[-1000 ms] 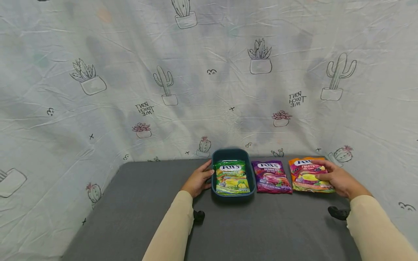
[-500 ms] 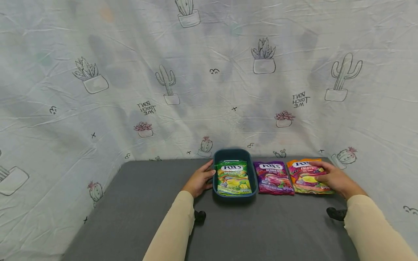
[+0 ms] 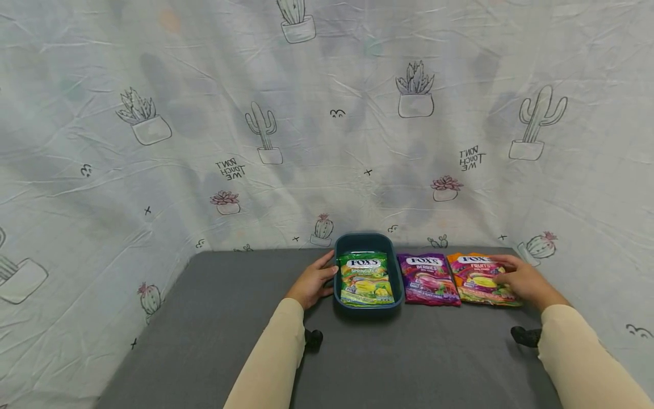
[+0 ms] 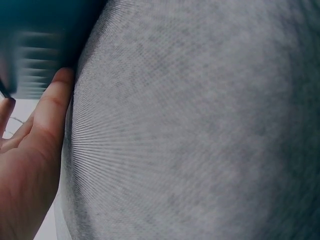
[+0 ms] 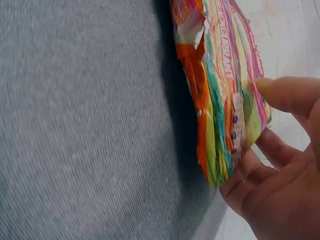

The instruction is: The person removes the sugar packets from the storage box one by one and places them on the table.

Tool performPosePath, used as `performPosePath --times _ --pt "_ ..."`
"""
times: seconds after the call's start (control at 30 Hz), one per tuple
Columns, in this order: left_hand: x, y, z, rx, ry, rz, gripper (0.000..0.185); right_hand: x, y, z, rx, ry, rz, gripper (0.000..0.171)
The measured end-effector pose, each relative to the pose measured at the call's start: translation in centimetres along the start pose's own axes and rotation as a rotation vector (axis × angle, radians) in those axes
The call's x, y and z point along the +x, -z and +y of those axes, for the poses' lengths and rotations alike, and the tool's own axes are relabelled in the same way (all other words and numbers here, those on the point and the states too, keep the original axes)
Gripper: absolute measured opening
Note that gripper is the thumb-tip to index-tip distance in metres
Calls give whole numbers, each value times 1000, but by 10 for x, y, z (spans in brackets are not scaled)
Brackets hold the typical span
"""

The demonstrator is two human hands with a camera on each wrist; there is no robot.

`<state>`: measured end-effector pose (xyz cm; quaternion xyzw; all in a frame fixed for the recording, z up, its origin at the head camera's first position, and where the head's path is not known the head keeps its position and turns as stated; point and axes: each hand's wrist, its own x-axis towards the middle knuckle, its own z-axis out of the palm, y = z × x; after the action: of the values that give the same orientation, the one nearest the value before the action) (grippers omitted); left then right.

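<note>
A dark blue tray stands at the back of the grey table with a green Fox's candy bag lying in it. My left hand rests against the tray's left wall, thumb by the rim; in the left wrist view my left hand has a fingertip touching the tray. A purple berries bag lies just right of the tray. My right hand holds the orange fruits bag beside it. The right wrist view shows my right hand pinching the orange bag, thumb on top and fingers under its raised edge.
A wrinkled white sheet printed with cacti hangs close behind and around the table. The table's front half is bare grey cloth. Black wrist mounts show under both beige sleeves.
My right hand has drawn the orange bag a little leftward, so it now meets the purple bag's edge. My left hand stays against the tray.
</note>
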<state>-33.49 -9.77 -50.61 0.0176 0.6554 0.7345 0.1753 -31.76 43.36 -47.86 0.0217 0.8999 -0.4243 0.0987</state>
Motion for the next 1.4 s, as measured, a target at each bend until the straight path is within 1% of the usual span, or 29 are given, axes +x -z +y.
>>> performPosePath --times 0.07,0.2,0.3,0.5,0.6,0.77,0.87,1.0,1.17,1.4 --pt "0 0 0 -4 1 -1 65 -2 2 0 3 -19 22 69" --pt "0 0 1 -15 7 2 65 -6 7 -3 36 -19 47 64" --pt "0 0 2 -17 7 1 65 -8 10 -8 50 -3 48 61" --pt "1 -1 1 -8 0 1 65 -10 17 -20 27 31 47 59" --pt "2 -1 1 -3 -3 2 65 -10 16 -27 23 55 40 59" --pt "1 -1 0 -4 -2 0 66 -6 3 -40 24 97 25 55" --pt "0 -1 0 -3 -1 -1 66 -2 -10 -52 55 122 11 55" --pt "-1 0 0 -3 -1 2 65 2 -25 -71 140 147 -35 56" --pt "-1 0 -1 9 -5 7 66 5 -40 -92 181 186 -83 57" --pt "1 0 -2 6 -8 0 64 6 -54 -112 195 175 -122 60"
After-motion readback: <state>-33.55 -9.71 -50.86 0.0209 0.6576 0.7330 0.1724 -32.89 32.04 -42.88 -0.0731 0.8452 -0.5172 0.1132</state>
